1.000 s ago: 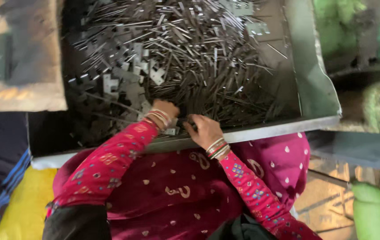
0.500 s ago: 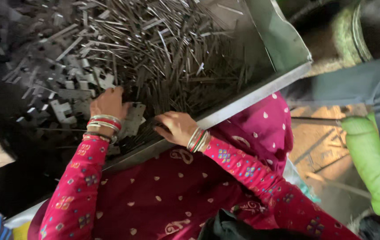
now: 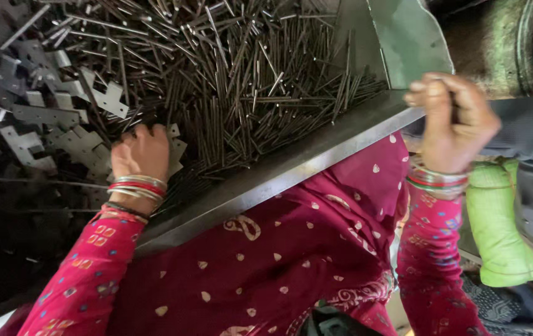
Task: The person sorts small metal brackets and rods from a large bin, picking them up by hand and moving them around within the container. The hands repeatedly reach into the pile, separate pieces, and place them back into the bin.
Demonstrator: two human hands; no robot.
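Head-camera footage was filled mostly by a large, shallow grey sheet-metal tray (image 3: 316, 158), tilted across the frame, its near rim running from lower left to upper right. Inside it lay a dense heap of thin dark steel pins (image 3: 241, 74), piled toward the right, and a spread of flat grey stamped metal brackets (image 3: 61, 118) toward the left. Below the rim, a magenta patterned garment (image 3: 279, 261) was seen covering the person's lap.

The left hand (image 3: 141, 152), with bangles at the wrist, was placed palm down in the tray where pins and brackets met; its fingers (image 3: 131, 134) were curled into the parts, though whether anything was clamped could not be told. The right hand (image 3: 450, 118) was raised outside the tray at its right corner, its fingers (image 3: 431, 93) drawn together in a loose fist; what was enclosed, if anything, could not be made out.

The step in hand was judged to be sorting or gathering of small parts from the tray. Any further pick would call for single pieces to be separated from a tangled pile, with care taken over sharp edges.

The tray's far and left sides were cut off, the lower left was lost in shadow, and a bright green bundle (image 3: 503, 230) at right was only partly shown.
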